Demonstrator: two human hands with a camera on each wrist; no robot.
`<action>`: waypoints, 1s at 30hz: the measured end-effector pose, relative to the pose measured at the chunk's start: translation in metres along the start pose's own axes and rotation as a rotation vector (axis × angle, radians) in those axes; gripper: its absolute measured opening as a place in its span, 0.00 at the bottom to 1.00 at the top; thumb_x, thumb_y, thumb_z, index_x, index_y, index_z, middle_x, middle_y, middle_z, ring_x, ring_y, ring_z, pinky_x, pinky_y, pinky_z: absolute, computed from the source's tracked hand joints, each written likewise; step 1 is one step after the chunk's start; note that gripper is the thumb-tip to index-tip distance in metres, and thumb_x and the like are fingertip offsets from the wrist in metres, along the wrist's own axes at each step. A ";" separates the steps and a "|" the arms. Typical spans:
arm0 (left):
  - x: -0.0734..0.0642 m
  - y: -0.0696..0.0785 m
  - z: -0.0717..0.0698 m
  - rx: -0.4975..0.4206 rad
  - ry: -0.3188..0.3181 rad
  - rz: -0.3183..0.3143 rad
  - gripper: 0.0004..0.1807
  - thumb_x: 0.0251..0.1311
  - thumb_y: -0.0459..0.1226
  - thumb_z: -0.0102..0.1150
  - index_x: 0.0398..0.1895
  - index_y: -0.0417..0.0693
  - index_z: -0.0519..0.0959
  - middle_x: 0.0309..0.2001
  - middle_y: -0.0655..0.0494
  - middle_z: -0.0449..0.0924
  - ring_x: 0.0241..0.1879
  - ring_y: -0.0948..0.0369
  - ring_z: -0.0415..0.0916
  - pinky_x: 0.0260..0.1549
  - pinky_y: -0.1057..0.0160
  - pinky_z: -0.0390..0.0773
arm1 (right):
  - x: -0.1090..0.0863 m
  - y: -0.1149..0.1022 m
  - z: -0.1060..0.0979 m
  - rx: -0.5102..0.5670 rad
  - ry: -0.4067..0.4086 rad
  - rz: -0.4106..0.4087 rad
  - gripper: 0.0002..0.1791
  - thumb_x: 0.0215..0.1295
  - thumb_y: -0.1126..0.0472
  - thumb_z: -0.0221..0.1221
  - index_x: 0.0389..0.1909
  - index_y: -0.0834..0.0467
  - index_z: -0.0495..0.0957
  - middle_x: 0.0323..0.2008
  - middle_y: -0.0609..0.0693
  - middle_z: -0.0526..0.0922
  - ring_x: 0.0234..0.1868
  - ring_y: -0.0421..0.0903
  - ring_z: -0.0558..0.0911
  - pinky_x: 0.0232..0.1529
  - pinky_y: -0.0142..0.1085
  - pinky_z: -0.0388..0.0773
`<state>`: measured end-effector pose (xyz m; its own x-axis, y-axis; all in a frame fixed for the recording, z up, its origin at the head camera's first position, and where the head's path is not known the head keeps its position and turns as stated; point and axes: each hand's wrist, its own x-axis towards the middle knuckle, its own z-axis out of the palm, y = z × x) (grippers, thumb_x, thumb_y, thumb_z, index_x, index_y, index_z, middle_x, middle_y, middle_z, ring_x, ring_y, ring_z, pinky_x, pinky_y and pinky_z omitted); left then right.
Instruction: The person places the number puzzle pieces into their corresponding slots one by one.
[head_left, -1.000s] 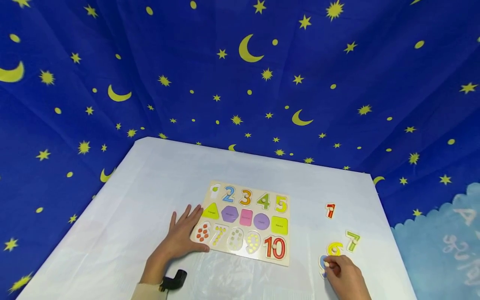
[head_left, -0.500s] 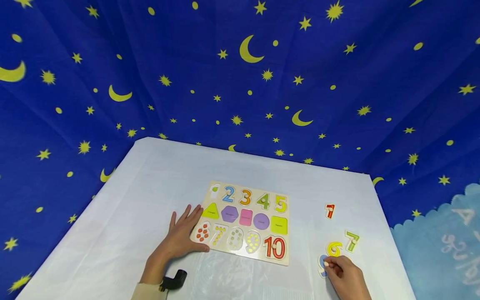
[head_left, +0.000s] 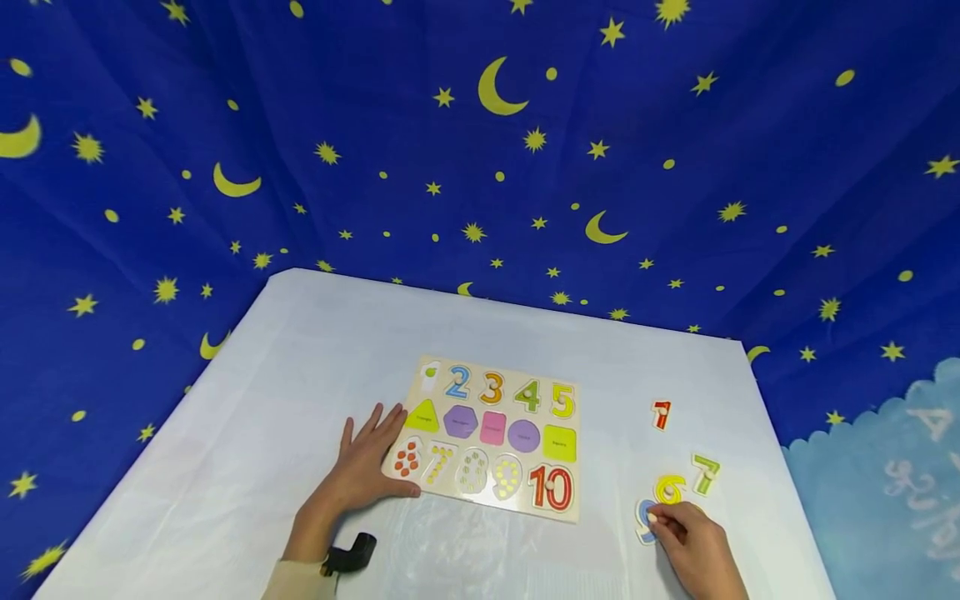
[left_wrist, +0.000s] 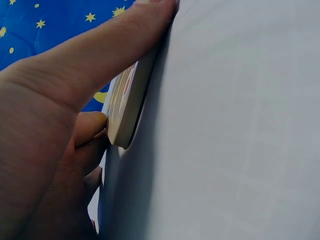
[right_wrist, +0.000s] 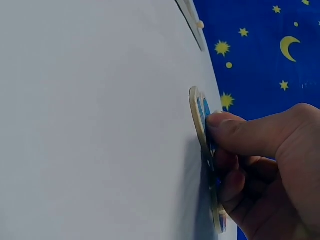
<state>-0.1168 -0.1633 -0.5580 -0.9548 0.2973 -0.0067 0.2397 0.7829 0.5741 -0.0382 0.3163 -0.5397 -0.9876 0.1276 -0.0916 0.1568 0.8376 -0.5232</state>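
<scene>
My right hand (head_left: 693,542) pinches the small knob of a blue number 9 puzzle piece (head_left: 644,528) between thumb and fingertips. In the right wrist view this blue piece (right_wrist: 198,117) stands edge-on over the white tabletop, its shadow beside it. A yellow number 6 piece (head_left: 667,490) lies just beyond those fingers, and a sliver of yellow shows behind the hand. My left hand (head_left: 367,467) rests with spread fingers at the left edge of the wooden number puzzle board (head_left: 487,496), thumb along its near edge. In the left wrist view the board's side (left_wrist: 131,112) shows beneath the thumb.
A green 7 piece (head_left: 705,473) and a red 1 piece (head_left: 661,414) lie right of the board. Pieces 2, 3, 4, 5 and 10 (head_left: 551,487) sit in it; recesses 1, 6, 7, 8 and 9 (head_left: 507,477) show printed pictures. Blue starry cloth surrounds the white table (head_left: 352,333).
My right hand has shifted slightly with the blue 9 piece, and a bit of yellow now shows behind it. The left hand stays on the board. The head view has tilted slightly.
</scene>
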 end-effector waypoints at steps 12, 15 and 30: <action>0.000 0.003 0.000 0.001 -0.002 -0.013 0.70 0.27 0.68 0.72 0.75 0.46 0.53 0.75 0.52 0.49 0.74 0.47 0.37 0.63 0.36 0.26 | 0.005 -0.009 0.003 0.010 0.103 -0.123 0.06 0.55 0.67 0.68 0.35 0.57 0.85 0.26 0.41 0.77 0.26 0.36 0.74 0.26 0.30 0.73; 0.000 0.003 0.000 -0.003 -0.004 -0.018 0.70 0.27 0.68 0.72 0.75 0.47 0.53 0.75 0.52 0.49 0.74 0.48 0.37 0.64 0.37 0.26 | 0.005 -0.012 0.005 0.025 0.146 -0.178 0.06 0.55 0.67 0.69 0.33 0.56 0.85 0.25 0.39 0.76 0.25 0.33 0.73 0.25 0.30 0.72; -0.001 0.005 -0.001 0.008 -0.013 -0.034 0.69 0.29 0.66 0.73 0.76 0.48 0.52 0.75 0.53 0.48 0.74 0.49 0.36 0.64 0.38 0.25 | 0.011 -0.024 0.014 0.055 0.138 -0.201 0.10 0.52 0.69 0.70 0.33 0.54 0.85 0.25 0.38 0.76 0.25 0.34 0.73 0.26 0.30 0.73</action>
<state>-0.1144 -0.1601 -0.5544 -0.9601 0.2773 -0.0373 0.2081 0.7970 0.5671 -0.0529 0.2900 -0.5405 -0.9904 0.0352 0.1334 -0.0468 0.8239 -0.5649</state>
